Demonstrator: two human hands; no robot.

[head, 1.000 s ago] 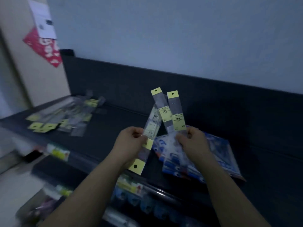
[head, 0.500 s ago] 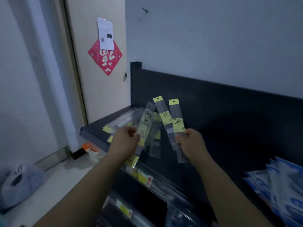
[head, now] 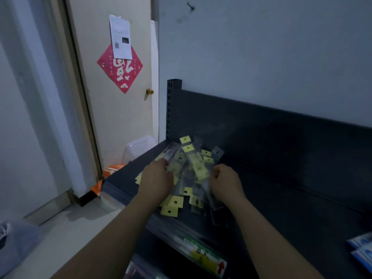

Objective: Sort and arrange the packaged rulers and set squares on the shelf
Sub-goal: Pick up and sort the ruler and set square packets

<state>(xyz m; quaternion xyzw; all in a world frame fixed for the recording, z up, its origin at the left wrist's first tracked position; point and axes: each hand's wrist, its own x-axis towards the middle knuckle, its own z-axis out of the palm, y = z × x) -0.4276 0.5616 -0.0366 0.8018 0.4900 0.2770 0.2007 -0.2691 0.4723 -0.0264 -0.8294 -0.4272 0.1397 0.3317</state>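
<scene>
My left hand (head: 158, 181) and right hand (head: 225, 181) rest on the packaged rulers (head: 199, 171); I cannot tell whether either grips any. The slick ones near the shelf (head: 271, 198) edge could slide off.

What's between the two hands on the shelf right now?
Head view: a loose pile of yellow-tagged packaged rulers fills the gap between the left hand and right hand.

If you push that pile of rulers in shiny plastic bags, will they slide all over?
The packaged rulers sit in glossy clear sleeves, lying loosely crisscrossed on the smooth dark shelf, so they would likely slip and fan out. They look thin and flat, so probably light, and unlikely to roll.
</scene>
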